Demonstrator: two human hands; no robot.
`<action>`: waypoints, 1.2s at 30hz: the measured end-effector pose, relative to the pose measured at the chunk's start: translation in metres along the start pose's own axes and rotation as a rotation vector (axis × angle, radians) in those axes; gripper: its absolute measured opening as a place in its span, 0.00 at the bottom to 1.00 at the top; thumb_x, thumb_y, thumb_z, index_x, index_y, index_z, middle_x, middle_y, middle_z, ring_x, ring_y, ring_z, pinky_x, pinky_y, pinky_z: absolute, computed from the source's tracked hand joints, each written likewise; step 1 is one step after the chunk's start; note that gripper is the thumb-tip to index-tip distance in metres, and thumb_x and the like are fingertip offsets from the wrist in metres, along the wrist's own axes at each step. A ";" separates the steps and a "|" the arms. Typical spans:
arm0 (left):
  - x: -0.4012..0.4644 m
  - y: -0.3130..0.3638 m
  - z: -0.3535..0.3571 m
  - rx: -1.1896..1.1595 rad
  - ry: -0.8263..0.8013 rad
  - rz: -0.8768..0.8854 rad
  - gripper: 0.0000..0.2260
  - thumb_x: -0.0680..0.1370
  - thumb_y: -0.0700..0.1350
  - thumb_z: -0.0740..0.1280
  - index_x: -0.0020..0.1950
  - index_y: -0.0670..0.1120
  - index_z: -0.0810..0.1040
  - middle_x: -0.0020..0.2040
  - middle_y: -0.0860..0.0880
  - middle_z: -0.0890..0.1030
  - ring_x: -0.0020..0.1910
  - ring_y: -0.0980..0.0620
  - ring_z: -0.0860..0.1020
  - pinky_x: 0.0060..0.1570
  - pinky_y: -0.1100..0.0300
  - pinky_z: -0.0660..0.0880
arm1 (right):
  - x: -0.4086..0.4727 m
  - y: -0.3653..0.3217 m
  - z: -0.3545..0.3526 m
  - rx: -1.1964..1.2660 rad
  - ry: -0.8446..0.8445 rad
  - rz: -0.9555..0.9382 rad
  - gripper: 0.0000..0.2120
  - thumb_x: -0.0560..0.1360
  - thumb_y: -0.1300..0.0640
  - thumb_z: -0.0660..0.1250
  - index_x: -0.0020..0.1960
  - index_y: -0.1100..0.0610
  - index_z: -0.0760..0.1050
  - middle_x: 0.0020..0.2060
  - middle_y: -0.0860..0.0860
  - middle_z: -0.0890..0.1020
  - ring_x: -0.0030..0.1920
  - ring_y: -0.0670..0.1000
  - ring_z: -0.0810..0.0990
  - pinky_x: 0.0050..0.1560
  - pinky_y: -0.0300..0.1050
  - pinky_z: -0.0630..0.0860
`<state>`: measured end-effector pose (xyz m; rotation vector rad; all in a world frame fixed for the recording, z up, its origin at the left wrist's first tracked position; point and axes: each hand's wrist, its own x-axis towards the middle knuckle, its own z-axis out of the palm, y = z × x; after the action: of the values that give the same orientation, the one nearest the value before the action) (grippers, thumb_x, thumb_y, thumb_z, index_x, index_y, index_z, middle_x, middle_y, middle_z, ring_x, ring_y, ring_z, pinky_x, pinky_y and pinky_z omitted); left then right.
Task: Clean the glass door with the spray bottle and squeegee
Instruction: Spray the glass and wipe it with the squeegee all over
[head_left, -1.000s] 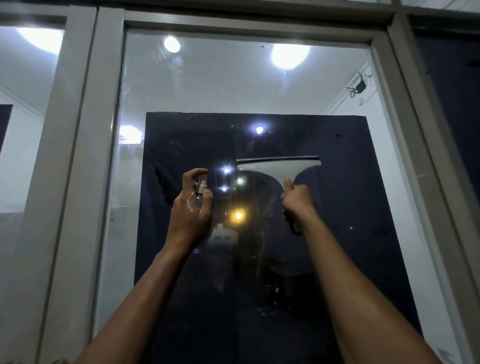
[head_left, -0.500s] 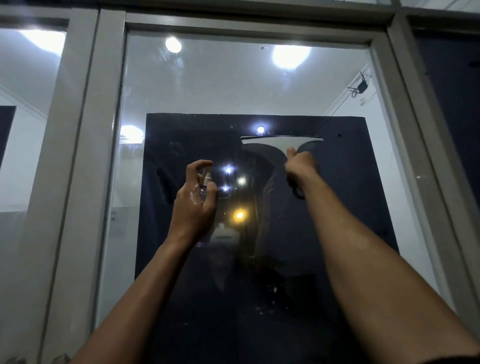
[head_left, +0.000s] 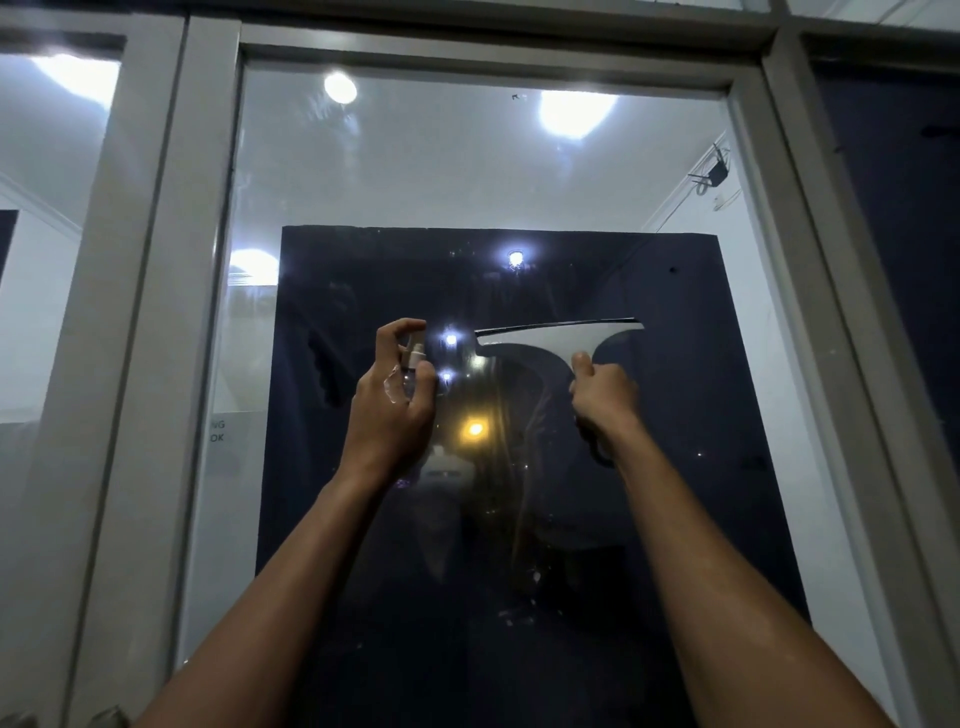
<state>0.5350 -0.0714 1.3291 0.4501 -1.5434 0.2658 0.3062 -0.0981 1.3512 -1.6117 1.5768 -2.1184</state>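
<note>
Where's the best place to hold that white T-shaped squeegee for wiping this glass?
By its narrow stem below the wide blade, coming from underneath, as the right hand does on the white T-shaped squeegee: the blade edge stays free on top.

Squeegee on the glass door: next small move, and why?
Probably draw the white T-shaped squeegee straight down. The right hand grips its handle with the blade level, mid-pane on the glass door, and smears show on the glass below. The left hand only holds the small clear spray bottle beside it.
</note>
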 end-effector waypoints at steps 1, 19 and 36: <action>0.003 0.001 0.001 0.003 0.001 0.009 0.14 0.84 0.41 0.60 0.68 0.53 0.67 0.39 0.47 0.77 0.35 0.41 0.79 0.38 0.39 0.80 | 0.000 -0.003 -0.001 0.020 -0.001 -0.008 0.28 0.84 0.43 0.51 0.47 0.63 0.79 0.48 0.64 0.83 0.48 0.63 0.82 0.50 0.58 0.81; 0.090 0.012 0.018 0.116 0.103 0.156 0.15 0.82 0.41 0.58 0.69 0.45 0.65 0.40 0.46 0.77 0.36 0.50 0.74 0.37 0.55 0.70 | 0.009 0.035 0.012 0.236 -0.051 -0.078 0.28 0.82 0.38 0.54 0.32 0.56 0.69 0.29 0.53 0.74 0.33 0.54 0.75 0.37 0.51 0.70; 0.106 0.027 0.036 0.044 0.063 0.242 0.15 0.83 0.41 0.58 0.69 0.43 0.65 0.38 0.53 0.74 0.34 0.53 0.72 0.38 0.55 0.69 | 0.014 0.048 0.002 0.313 0.053 -0.061 0.28 0.80 0.37 0.54 0.29 0.53 0.69 0.24 0.49 0.74 0.29 0.54 0.75 0.35 0.51 0.74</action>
<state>0.4933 -0.0752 1.4368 0.2855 -1.5331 0.4973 0.2768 -0.1306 1.3261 -1.5273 1.1460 -2.3142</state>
